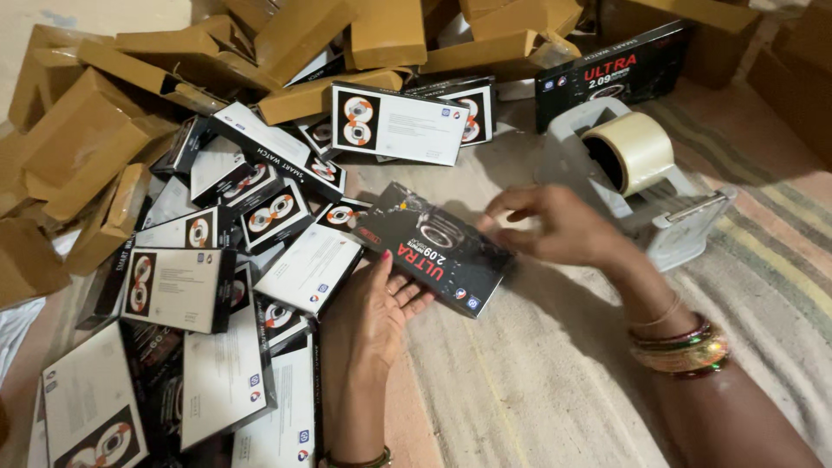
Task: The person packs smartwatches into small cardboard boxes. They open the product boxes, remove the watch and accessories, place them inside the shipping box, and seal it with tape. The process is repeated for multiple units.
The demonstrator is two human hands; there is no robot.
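— Where is the box?

— The flat black cardboard watch box [438, 250] lies on the striped woven mat [555, 373], between your hands.

— What are your hands doing?

— Your left hand [374, 314] presses open fingers on its near edge, gripping nothing; your right hand [555, 230], fingers loosely spread, touches its far end.

— What step does this look like?

— You seem to be squaring it. The grey tape dispenser [646, 186] sits just beyond; loose black-and-white boxes [217, 286] lie left.

A home packing spot: floor rug [555, 373], heaped cardboard cartons [95, 130], tape dispenser [641, 173].
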